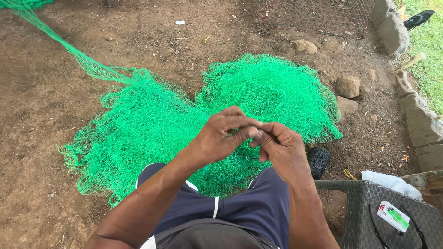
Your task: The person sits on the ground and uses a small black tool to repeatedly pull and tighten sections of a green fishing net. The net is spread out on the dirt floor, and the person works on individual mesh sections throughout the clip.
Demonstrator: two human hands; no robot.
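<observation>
both hands (pixel 251 136) pinch over green net (pixel 184 120), stones (pixel 348 86) nr.

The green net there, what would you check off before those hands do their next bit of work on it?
1. Both hands meet over the net: ok. The left hand and right hand touch fingertip to fingertip above the lap.
2. Something pinched between the fingertips: cannot tell, too small to see.
3. Green net within reach: ok, heaped on the dirt ground right in front of the knees.
4. Net free of snags: cannot tell; one strand trails off to the upper left.
5. Dark thread spool close by: ok, on the ground beside the right knee.
6. Small packet handy: ok, lying on the woven seat at the right.
</observation>
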